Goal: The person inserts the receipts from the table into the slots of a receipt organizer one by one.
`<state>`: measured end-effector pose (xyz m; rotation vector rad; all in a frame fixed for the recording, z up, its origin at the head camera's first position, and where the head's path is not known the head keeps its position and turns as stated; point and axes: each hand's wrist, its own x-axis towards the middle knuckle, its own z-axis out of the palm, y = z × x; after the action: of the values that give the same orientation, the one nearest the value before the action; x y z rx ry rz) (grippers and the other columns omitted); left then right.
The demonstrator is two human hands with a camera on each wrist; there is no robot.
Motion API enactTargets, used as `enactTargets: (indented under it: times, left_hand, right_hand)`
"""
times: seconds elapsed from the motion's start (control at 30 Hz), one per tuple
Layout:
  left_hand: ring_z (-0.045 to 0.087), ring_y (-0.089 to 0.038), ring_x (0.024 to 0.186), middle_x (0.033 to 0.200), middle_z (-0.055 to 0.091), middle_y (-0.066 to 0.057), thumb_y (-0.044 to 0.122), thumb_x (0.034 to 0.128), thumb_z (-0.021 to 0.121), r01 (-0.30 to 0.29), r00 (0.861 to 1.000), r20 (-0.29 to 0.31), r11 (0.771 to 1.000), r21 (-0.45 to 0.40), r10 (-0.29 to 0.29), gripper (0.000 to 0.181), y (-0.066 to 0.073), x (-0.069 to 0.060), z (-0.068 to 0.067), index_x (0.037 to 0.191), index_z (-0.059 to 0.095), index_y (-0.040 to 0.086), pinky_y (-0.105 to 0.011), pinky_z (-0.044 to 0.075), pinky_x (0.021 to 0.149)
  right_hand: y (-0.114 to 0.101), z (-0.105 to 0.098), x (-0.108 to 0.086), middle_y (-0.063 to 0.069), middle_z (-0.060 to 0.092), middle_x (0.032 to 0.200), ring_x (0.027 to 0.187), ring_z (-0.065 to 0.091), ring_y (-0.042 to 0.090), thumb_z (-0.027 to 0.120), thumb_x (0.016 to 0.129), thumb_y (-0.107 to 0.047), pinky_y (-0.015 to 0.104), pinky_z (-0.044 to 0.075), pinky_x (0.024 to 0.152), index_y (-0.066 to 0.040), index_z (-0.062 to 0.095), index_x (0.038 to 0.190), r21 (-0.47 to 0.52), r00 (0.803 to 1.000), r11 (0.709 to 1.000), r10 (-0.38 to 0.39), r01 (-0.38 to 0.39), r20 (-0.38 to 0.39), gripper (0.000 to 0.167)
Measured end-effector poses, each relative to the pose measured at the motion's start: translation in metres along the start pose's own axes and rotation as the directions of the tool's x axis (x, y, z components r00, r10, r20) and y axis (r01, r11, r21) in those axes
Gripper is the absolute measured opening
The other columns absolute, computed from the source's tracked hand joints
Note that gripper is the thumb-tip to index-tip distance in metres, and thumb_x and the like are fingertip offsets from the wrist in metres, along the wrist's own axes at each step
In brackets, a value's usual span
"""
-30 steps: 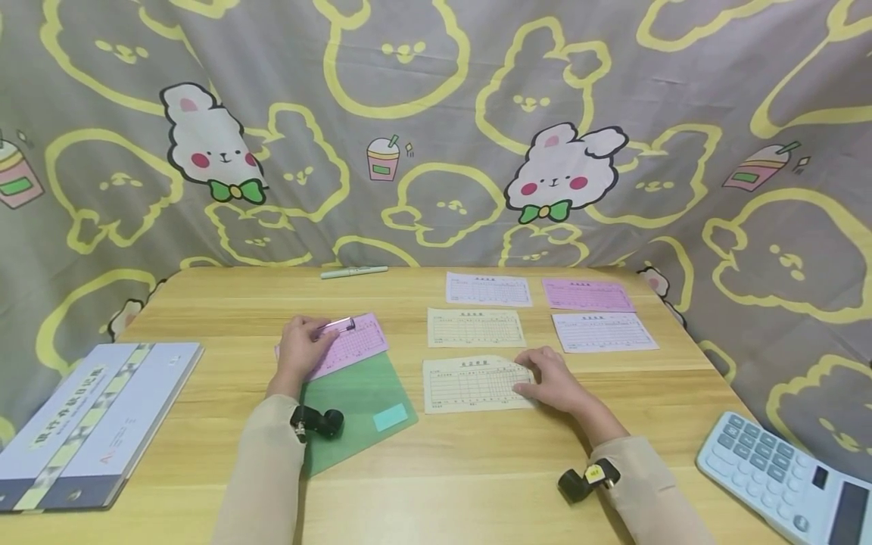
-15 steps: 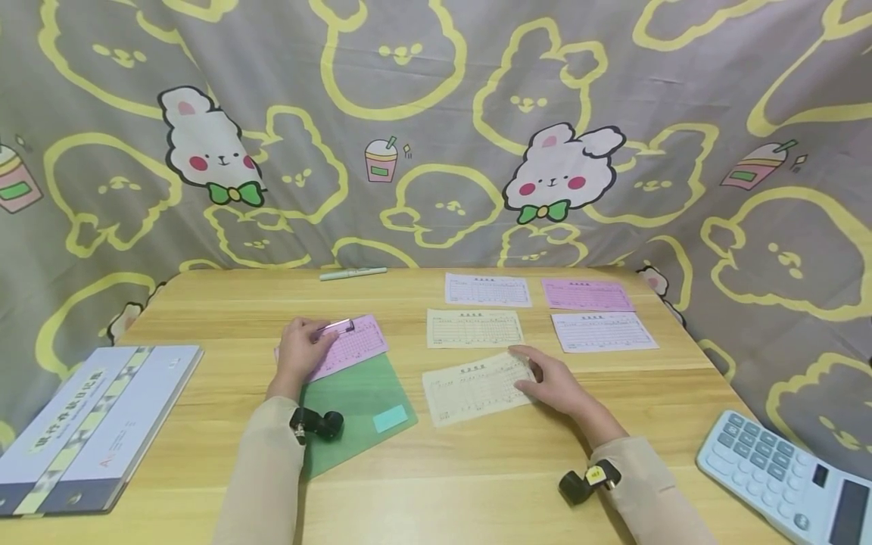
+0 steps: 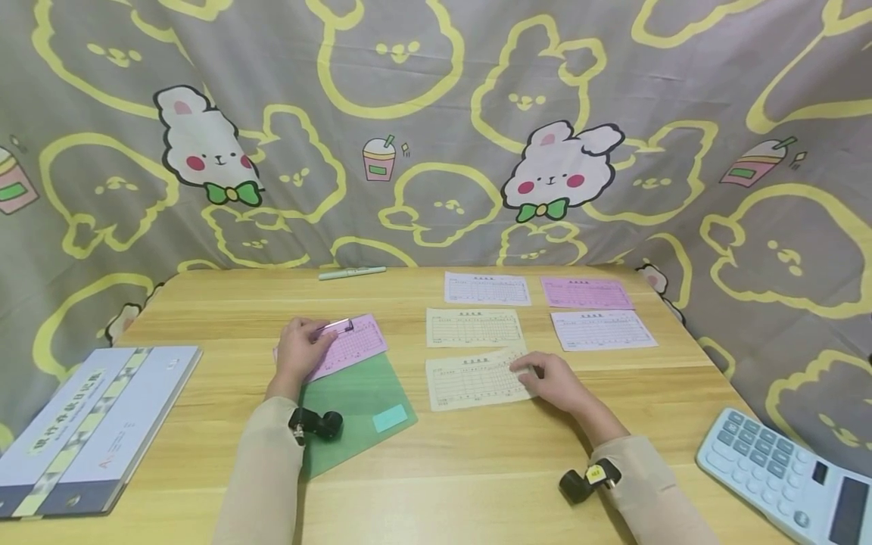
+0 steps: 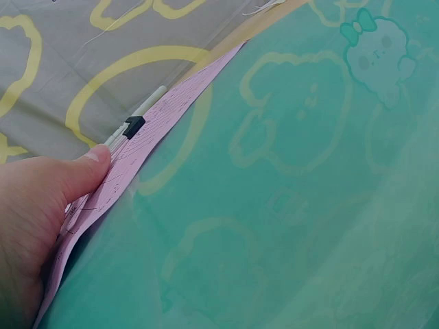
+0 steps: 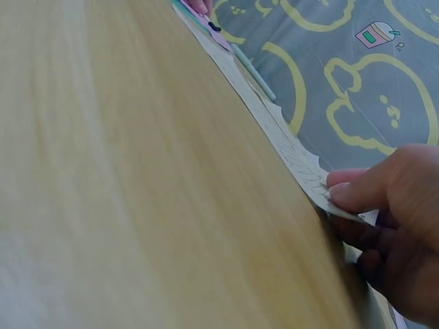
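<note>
My left hand [image 3: 302, 350] pinches the pink printed slip [image 3: 357, 344] near a metal clip [image 3: 338, 326] with a black end. The slip lies across the top of a translucent green folder [image 3: 361, 401]; in the left wrist view my thumb [image 4: 89, 170] presses beside the clip. My right hand [image 3: 550, 378] pinches the right edge of a pale yellow printed slip [image 3: 470, 382] between thumb and fingers. In the right wrist view this slip [image 5: 291, 154] is seen nearly edge-on, and the thumb is on its upper face.
Behind lie another yellow slip [image 3: 470, 328], two white slips [image 3: 487, 289] [image 3: 602, 331] and a pink slip [image 3: 587, 293]. A pen [image 3: 352, 273] rests at the table's back edge. A ledger book [image 3: 102, 424] is at left, a calculator [image 3: 783, 469] at right. Patterned cloth [image 3: 436, 136] hangs around the table.
The pale yellow slip in my right hand tilted, left end towards me, then turned back nearly straight, its upper right corner now by the yellow slip behind. My left hand has stayed in place.
</note>
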<state>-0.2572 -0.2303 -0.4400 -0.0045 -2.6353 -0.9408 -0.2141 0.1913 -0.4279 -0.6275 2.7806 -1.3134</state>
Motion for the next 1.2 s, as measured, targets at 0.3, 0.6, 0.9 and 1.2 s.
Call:
enactTargets:
  times: [0.3, 0.6, 0.9, 1.2]
  left_hand:
    - [0.04, -0.03, 0.09, 0.096, 0.047, -0.013, 0.026, 0.0793, 0.062, 0.008, 1.0, -0.002, 1.0, 0.004, -0.008, 0.033, 0.0, -0.001, 0.0, 0.104, 0.062, 0.004, -0.043, 0.031, 0.073]
    - [0.04, -0.03, 0.091, 0.097, 0.048, -0.014, 0.026, 0.0789, 0.062, 0.011, 1.0, 0.001, 1.0, -0.002, -0.011, 0.034, 0.004, -0.002, -0.002, 0.104, 0.062, 0.003, -0.043, 0.031, 0.073]
    - [0.04, -0.028, 0.088, 0.095, 0.048, -0.013, 0.025, 0.0777, 0.064, 0.05, 0.998, 0.035, 0.999, -0.019, -0.05, 0.035, 0.002, 0.0, -0.005, 0.105, 0.061, 0.003, -0.041, 0.031, 0.072]
    - [0.04, -0.03, 0.09, 0.096, 0.046, -0.015, 0.023, 0.0791, 0.062, 0.051, 0.995, 0.09, 0.998, -0.034, -0.048, 0.037, 0.001, 0.003, -0.007, 0.108, 0.059, 0.0, -0.042, 0.031, 0.074]
  right_hand:
    - [0.003, -0.003, 0.001, 0.015, 0.056, 0.106, 0.082, 0.055, 0.019, 0.053, 0.081, 0.003, 0.035, 0.044, 0.073, -0.002, 0.063, 0.099, 0.18, 0.999, 0.983, 0.044, -0.044, 0.006, 0.021]
    - [-0.005, -0.011, 0.003, 0.019, 0.054, 0.105, 0.047, 0.04, 0.008, 0.053, 0.081, 0.002, 0.023, 0.038, 0.041, 0.002, 0.059, 0.104, 0.339, 0.999, 0.94, 0.051, -0.047, -0.002, 0.024]
    - [-0.019, -0.005, 0.019, 0.015, 0.052, 0.113, 0.082, 0.051, 0.015, 0.056, 0.08, 0.002, 0.026, 0.044, 0.064, 0.0, 0.058, 0.108, 0.32, 1.0, 0.947, 0.014, -0.011, -0.008, 0.028]
    - [-0.06, 0.02, 0.04, 0.02, 0.049, 0.116, 0.08, 0.052, 0.019, 0.05, 0.08, 0.008, 0.029, 0.046, 0.064, 0.006, 0.054, 0.109, 0.395, 0.995, 0.917, 0.019, -0.058, 0.101, 0.03]
